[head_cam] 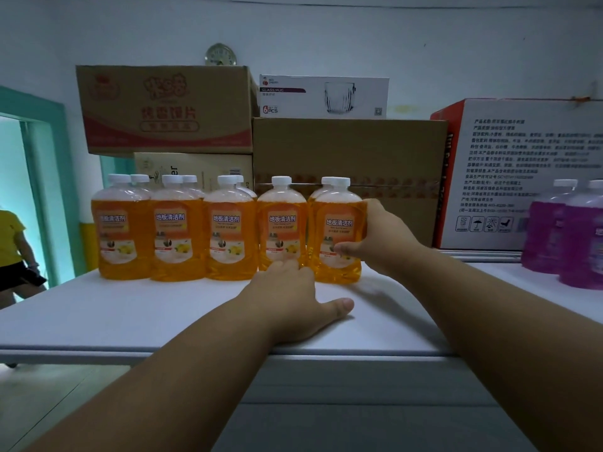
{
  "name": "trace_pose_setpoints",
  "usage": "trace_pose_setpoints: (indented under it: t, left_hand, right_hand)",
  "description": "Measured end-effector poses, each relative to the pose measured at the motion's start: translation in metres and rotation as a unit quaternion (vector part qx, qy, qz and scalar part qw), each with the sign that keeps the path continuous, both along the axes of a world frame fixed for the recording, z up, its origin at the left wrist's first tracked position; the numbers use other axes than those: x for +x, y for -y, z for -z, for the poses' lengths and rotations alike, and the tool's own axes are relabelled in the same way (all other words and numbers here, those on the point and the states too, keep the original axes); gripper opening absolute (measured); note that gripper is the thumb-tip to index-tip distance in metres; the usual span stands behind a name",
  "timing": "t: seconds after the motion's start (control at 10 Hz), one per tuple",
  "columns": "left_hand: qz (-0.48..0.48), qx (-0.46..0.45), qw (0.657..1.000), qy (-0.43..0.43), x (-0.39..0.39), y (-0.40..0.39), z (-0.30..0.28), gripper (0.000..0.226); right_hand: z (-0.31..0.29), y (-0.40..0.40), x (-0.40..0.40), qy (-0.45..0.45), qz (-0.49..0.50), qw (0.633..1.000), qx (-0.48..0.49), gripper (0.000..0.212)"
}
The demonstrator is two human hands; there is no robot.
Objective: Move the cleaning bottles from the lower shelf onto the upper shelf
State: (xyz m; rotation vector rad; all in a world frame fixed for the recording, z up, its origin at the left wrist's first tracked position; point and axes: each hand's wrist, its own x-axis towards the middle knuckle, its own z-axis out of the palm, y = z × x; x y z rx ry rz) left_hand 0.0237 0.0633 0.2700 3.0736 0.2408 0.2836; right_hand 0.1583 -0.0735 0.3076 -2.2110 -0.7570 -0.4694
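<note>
Several orange cleaning bottles with white caps stand in two rows on the white upper shelf [130,308]. My right hand [375,239] grips the rightmost front orange bottle [339,230], thumb across its label and fingers round its right side. My left hand [293,298] rests on the shelf with its fingers relaxed, fingertips touching the base of the neighbouring orange bottle [282,223]. More orange bottles [173,226] line up to the left. The lower shelf is not visible.
Cardboard boxes [349,151] are stacked behind the bottles, with a glass-mug box [323,96] on top. A red-and-white carton [522,171] stands at the right, with two purple bottles [567,236] before it. A person in a yellow shirt [13,249] stands at the left doorway.
</note>
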Motion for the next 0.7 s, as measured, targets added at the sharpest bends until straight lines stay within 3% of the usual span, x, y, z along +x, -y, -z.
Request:
trace_pose_setpoints:
  t: [0.7]
  left_hand:
    - [0.004,-0.002,1.000,0.028,-0.001,0.002,0.003,0.089]
  right_hand:
    - [0.012,0.000,-0.011,0.038,0.058,0.997,0.029,0.083]
